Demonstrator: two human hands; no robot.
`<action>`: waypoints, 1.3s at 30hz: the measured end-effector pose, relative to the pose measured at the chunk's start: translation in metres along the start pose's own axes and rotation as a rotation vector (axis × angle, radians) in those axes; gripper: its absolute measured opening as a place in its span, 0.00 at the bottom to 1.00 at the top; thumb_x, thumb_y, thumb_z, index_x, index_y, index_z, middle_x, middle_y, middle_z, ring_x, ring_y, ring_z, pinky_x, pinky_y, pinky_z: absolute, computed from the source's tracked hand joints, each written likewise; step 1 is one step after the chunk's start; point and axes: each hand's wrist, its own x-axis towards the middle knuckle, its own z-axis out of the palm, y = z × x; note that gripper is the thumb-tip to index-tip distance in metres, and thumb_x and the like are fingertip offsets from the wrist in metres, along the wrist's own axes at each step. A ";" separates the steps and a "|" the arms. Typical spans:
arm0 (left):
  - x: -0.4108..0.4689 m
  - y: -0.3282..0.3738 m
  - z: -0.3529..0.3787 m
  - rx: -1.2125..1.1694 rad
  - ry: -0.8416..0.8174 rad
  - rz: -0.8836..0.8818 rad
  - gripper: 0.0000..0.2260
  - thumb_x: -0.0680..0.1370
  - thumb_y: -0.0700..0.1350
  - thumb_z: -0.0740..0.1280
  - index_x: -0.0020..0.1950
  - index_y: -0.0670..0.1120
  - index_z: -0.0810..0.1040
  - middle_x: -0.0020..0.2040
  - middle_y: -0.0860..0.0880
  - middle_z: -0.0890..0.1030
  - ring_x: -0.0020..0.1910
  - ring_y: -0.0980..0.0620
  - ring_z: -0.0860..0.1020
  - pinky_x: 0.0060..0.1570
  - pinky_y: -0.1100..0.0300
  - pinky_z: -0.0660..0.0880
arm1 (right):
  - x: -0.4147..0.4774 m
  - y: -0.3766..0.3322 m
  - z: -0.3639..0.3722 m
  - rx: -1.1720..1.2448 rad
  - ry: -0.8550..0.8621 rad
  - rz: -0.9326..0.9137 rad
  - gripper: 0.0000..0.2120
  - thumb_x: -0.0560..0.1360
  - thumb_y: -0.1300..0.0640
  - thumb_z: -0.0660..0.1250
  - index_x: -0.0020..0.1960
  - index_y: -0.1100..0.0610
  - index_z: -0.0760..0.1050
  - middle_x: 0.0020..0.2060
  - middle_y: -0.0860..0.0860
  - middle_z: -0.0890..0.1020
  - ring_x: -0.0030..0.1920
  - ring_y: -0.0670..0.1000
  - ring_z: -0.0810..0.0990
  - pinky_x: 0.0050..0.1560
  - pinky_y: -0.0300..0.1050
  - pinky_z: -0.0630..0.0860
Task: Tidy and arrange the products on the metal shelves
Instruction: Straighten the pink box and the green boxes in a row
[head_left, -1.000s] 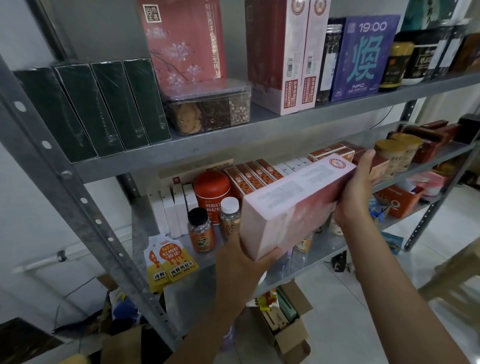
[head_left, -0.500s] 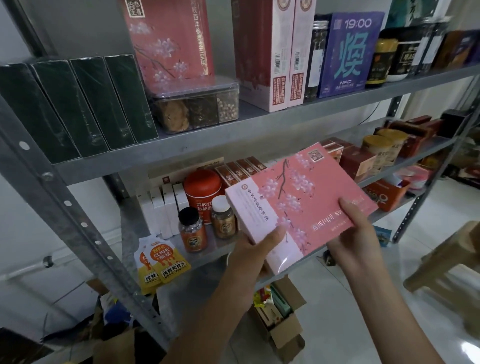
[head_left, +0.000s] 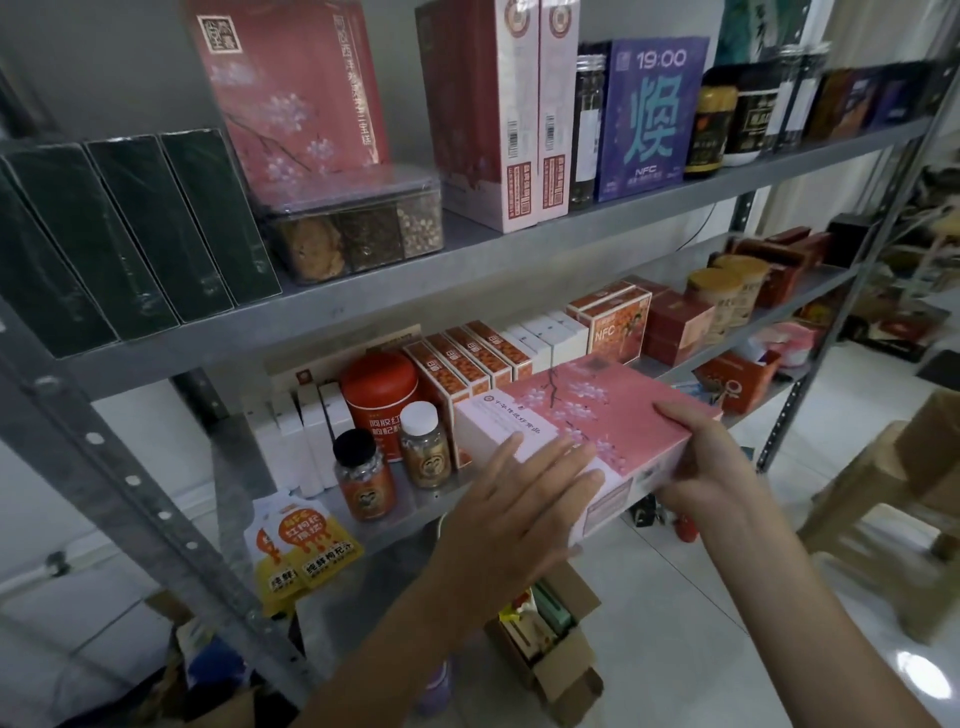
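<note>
Flat pink cardboard box with blossom print (head_left: 597, 410), lying level at the front of the grey metal middle shelf (head_left: 400, 512), its near end projecting past the edge. Left hand (head_left: 514, 499): fingers straight and spread, laid flat on the lid. Right hand (head_left: 711, 467): fingers curled over the box's right near edge, gripping it. A white-capped amber bottle (head_left: 425, 447) stands just beside the box's left end.

A single wide-angle camera worn on the head looks forward and down at close range onto the metal shelves (head_left: 111, 426), left hand (head_left: 511, 512) and right hand (head_left: 714, 462) on a pink box (head_left: 602, 405) at lower centre, upper shelf (head_left: 395, 304) above them, floor (head_left: 675, 603) below.
</note>
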 end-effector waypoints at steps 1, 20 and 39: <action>0.004 0.001 0.001 -0.008 0.044 -0.010 0.29 0.72 0.52 0.74 0.68 0.45 0.65 0.70 0.46 0.70 0.70 0.47 0.69 0.72 0.48 0.63 | -0.001 0.002 0.002 -0.012 0.002 0.033 0.14 0.74 0.61 0.70 0.59 0.59 0.75 0.47 0.56 0.83 0.45 0.57 0.81 0.40 0.54 0.76; 0.058 0.000 -0.047 -1.114 0.506 -1.345 0.17 0.67 0.41 0.77 0.53 0.45 0.76 0.44 0.51 0.85 0.42 0.52 0.85 0.34 0.62 0.80 | 0.005 0.053 -0.012 0.078 -0.603 -0.073 0.48 0.60 0.51 0.83 0.74 0.56 0.65 0.68 0.60 0.74 0.68 0.60 0.74 0.64 0.57 0.73; 0.069 -0.043 -0.055 -1.225 0.032 -1.174 0.14 0.69 0.50 0.73 0.54 0.52 0.78 0.44 0.54 0.86 0.40 0.54 0.84 0.35 0.64 0.78 | -0.029 -0.014 0.016 -0.534 -0.296 -0.666 0.34 0.57 0.50 0.78 0.61 0.52 0.73 0.48 0.52 0.86 0.45 0.55 0.86 0.46 0.51 0.80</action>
